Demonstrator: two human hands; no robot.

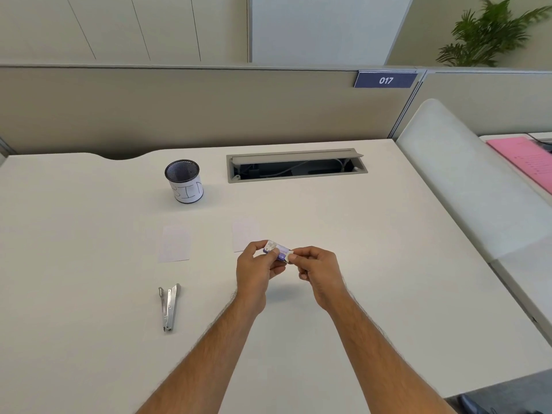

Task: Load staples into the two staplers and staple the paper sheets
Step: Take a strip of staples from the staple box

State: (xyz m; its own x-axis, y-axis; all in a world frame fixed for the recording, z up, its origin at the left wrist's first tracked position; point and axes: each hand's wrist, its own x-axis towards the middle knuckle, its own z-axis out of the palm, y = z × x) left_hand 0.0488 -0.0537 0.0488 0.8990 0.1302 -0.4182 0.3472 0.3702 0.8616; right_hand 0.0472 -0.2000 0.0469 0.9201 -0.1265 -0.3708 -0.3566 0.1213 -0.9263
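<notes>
While a silver metal stapler [169, 307] lies swung open on the near left of the white desk [373, 294], both hands hover above the desk's middle, sharing a small purple-and-white staple box [276, 249]. The left hand [256, 270] pinches the box between thumb and fingertips; the right hand [318, 270] pinches its white end flap. Beyond lie two pale paper sheets [174, 244], the right one partly hidden. Farther back stands a black mesh cup [183, 180] wrapped in white paper; its contents can't be seen.
</notes>
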